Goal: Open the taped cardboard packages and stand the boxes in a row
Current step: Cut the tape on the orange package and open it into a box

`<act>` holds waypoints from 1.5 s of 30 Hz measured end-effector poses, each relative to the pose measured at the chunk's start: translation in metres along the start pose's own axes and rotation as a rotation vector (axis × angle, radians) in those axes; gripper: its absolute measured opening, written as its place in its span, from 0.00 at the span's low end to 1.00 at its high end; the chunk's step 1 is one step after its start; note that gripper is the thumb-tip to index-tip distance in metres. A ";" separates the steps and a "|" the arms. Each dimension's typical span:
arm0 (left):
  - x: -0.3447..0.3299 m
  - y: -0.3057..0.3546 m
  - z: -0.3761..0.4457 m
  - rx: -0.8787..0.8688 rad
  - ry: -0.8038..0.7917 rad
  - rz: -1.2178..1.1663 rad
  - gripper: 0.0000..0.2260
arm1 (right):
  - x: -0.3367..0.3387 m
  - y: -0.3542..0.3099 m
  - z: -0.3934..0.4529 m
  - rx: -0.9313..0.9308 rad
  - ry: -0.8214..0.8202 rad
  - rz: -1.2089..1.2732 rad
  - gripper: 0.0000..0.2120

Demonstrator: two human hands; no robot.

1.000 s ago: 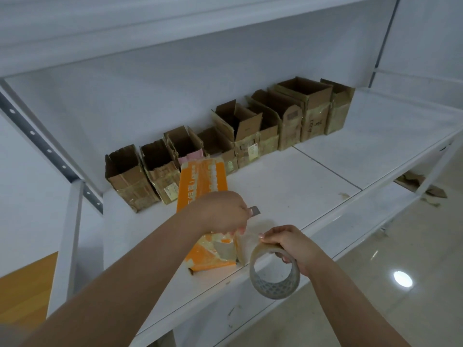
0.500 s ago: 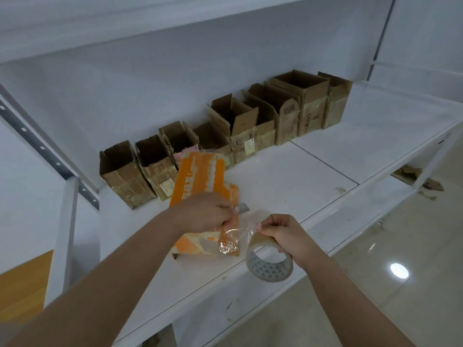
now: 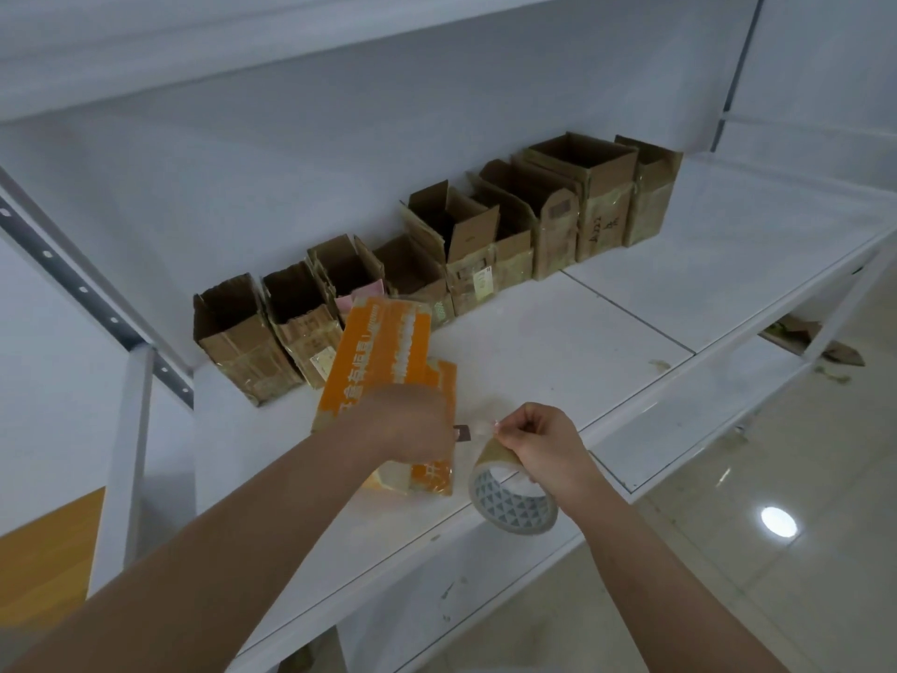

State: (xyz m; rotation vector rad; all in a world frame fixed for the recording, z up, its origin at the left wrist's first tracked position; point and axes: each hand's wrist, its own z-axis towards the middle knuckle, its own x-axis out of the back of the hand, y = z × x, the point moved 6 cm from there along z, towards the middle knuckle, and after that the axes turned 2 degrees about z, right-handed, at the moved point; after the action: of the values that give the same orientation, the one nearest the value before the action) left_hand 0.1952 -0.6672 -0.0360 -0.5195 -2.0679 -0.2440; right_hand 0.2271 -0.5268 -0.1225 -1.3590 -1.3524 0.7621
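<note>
An orange cardboard package (image 3: 383, 361) with white lettering lies flat on the white shelf (image 3: 558, 352). My left hand (image 3: 407, 422) rests on its near end, closed around a small blade (image 3: 462, 433) whose tip pokes out to the right. My right hand (image 3: 539, 446) grips a roll of clear packing tape (image 3: 512, 497) at the shelf's front edge, pinching the loose tape end beside the blade. Several opened brown cardboard boxes (image 3: 437, 255) stand upright in a row against the back wall.
A perforated metal upright (image 3: 92, 298) and white post (image 3: 128, 449) frame the shelf's left end. An upper shelf (image 3: 291, 46) overhangs. Cardboard scraps (image 3: 805, 340) lie on the glossy floor at the right, beneath the shelf.
My right hand has lifted and turned the tape roll, bringing the tape end up to the blade. My left hand shifted slightly along the orange package.
</note>
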 end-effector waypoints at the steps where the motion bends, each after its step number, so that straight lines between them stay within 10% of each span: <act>1: 0.001 -0.003 -0.001 -0.021 0.010 -0.058 0.15 | -0.001 0.004 0.000 -0.022 -0.007 0.004 0.10; 12: 0.011 -0.023 -0.014 -0.071 0.088 -0.224 0.20 | -0.009 0.042 -0.002 -0.272 -0.064 0.052 0.13; 24: 0.022 -0.020 -0.002 0.102 0.161 0.046 0.16 | 0.032 -0.026 0.001 0.106 0.099 0.244 0.10; 31: 0.037 -0.027 -0.019 0.062 0.588 -0.911 0.20 | 0.030 -0.057 -0.011 0.260 0.091 0.244 0.09; 45: 0.015 0.010 -0.022 0.055 0.510 -1.538 0.09 | 0.023 -0.090 -0.014 0.636 0.421 -0.122 0.07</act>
State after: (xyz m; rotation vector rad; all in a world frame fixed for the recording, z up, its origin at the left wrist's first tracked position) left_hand 0.2097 -0.6621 -0.0118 1.1574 -1.5350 -1.0461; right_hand 0.2159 -0.5222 -0.0289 -0.8539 -0.7576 0.6934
